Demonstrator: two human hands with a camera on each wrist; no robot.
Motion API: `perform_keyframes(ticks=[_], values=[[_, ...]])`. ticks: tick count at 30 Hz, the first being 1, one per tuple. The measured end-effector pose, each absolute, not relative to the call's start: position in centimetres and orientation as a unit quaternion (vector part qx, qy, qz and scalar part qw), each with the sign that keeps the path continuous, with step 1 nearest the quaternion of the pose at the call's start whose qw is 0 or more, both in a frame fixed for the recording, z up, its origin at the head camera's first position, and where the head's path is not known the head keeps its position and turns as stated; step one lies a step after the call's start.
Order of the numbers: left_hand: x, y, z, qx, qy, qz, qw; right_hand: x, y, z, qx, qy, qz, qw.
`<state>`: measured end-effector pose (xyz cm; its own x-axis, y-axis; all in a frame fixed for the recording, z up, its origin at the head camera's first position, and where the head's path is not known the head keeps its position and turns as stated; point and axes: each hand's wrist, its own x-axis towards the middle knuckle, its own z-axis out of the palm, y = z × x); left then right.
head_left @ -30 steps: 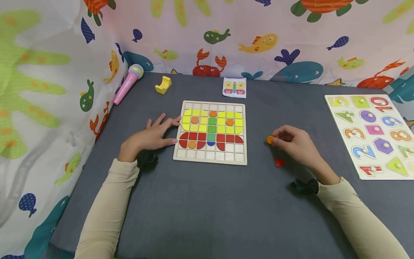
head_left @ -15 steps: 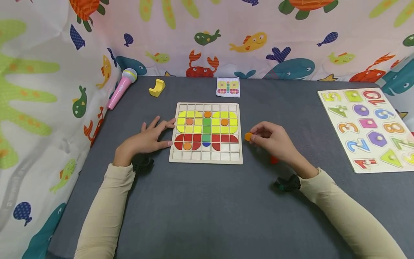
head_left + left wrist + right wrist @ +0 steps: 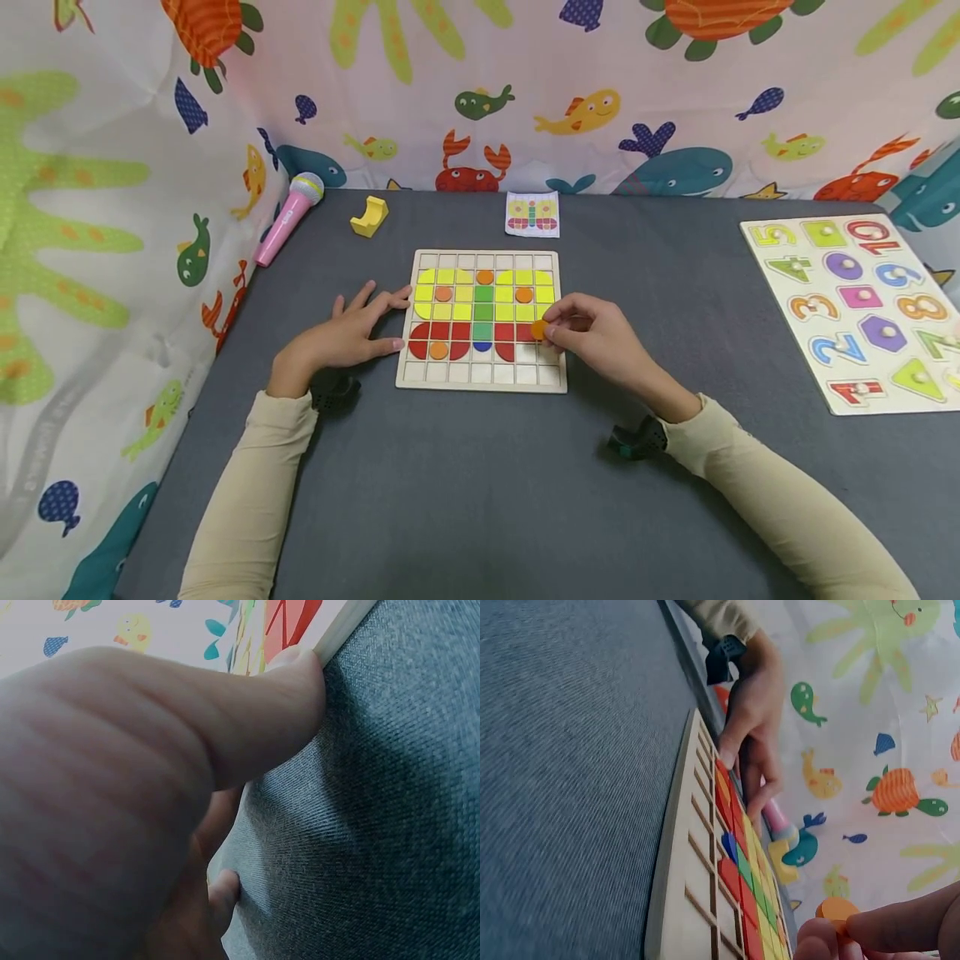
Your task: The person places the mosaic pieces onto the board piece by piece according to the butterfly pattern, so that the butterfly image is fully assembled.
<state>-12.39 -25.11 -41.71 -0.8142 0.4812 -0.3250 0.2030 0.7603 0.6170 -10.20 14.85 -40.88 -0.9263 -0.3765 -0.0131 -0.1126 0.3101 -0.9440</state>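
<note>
A wooden grid board lies on the grey table, filled with yellow, red, green, blue and orange pieces in a butterfly pattern. Between thumb and fingertips, my right hand pinches an orange round piece over the board's right side, above the red cells. The same orange disc shows from the side in the right wrist view. My left hand touches the board's left edge, its fingers spread. In the left wrist view the thumb lies against the board's edge.
Behind the board lies a small butterfly picture card. A yellow curved block and a pink toy microphone are at the back left. A number puzzle board lies at the right. A sea-animal curtain borders the table.
My right hand has carried the orange disc leftward from the table to over the board's right side. The red piece on the table has gone behind the right hand. My left hand stays put.
</note>
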Motion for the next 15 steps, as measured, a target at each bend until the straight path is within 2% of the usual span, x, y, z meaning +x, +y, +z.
perform_keyframes(ticks=[10, 15], values=[[-12.3, -25.0, -41.6, 0.183, 0.908, 0.287, 0.245, -10.2, 12.9, -41.2, -0.18, 0.809, -0.546, 0.128], [-12.4, -25.1, -41.8, 0.188, 0.907, 0.29, 0.241, -10.1, 12.4, -41.4, -0.195, 0.838, -0.497, 0.11]])
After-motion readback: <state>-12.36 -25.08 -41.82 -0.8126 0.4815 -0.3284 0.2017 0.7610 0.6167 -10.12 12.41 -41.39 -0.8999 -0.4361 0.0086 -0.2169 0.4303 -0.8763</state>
